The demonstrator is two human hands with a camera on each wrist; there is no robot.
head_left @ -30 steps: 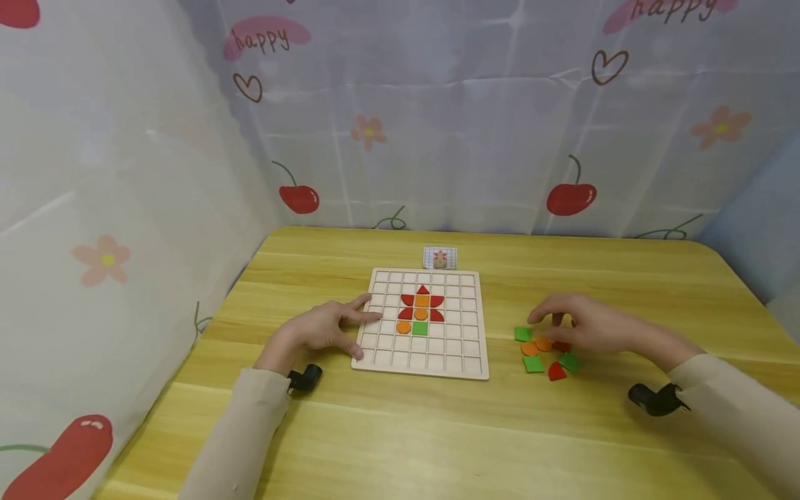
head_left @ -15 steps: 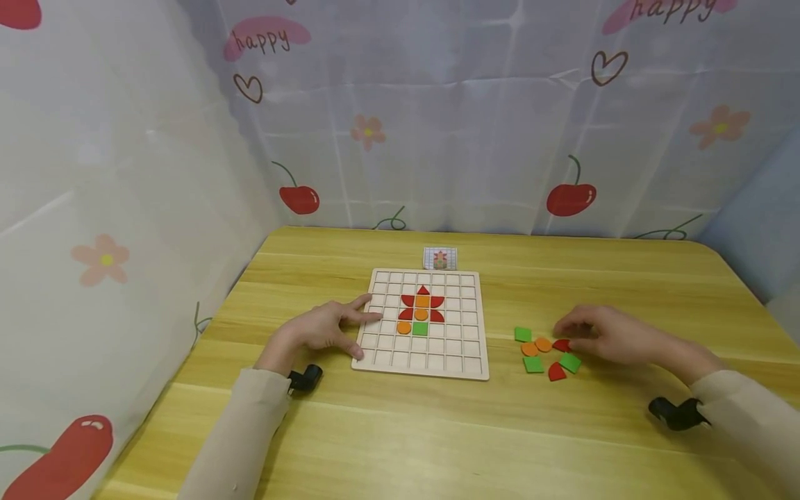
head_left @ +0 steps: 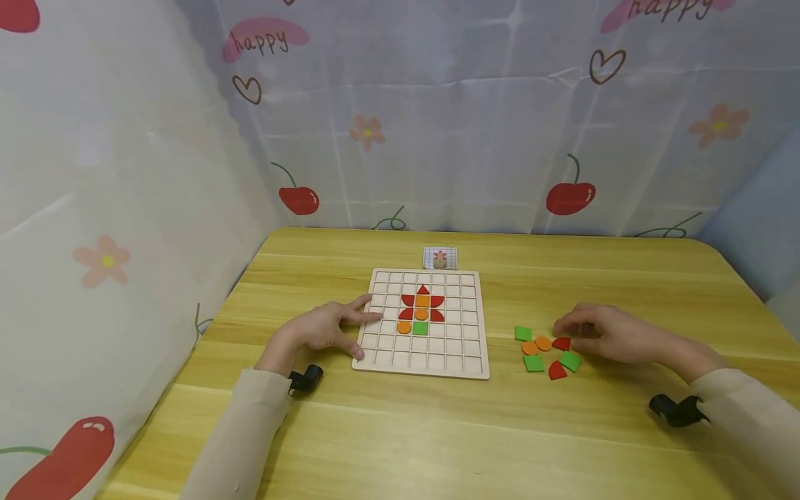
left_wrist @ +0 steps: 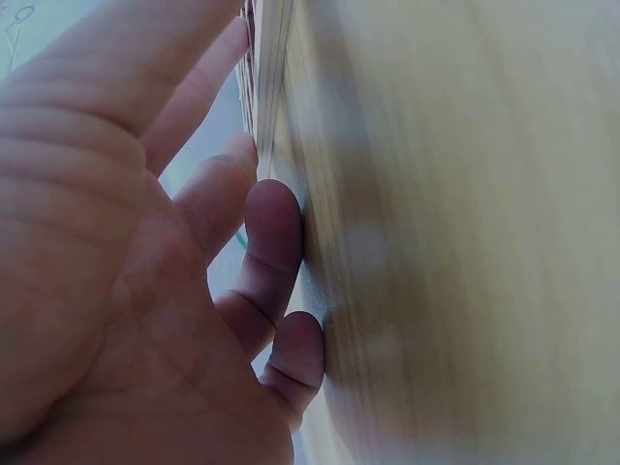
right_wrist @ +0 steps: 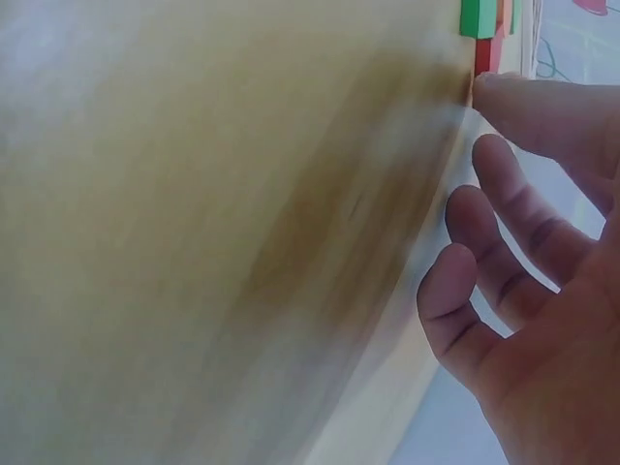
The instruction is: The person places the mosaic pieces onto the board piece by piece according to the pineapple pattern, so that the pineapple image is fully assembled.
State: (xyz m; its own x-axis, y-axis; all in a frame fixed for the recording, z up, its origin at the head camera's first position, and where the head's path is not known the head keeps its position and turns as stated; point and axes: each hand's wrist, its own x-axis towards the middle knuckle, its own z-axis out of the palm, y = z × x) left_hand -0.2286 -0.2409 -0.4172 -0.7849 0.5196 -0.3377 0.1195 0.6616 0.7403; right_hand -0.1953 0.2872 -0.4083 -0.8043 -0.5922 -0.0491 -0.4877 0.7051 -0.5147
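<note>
Your left hand (head_left: 320,325) spreads its fingers wide at the left edge of the gridded wooden board (head_left: 437,358) on the counter (head_left: 437,437). Your right hand (head_left: 612,335) curves at a red quarter-circle tile (head_left: 561,344); whether its fingers pinch it, I can't tell.

The left hand (head_left: 325,325) spreads its thumb and fingers, and the right hand (head_left: 615,334) bends its fingers loosely.

Beige sleeves (head_left: 232,434); black wrist cameras (head_left: 306,380)
</note>
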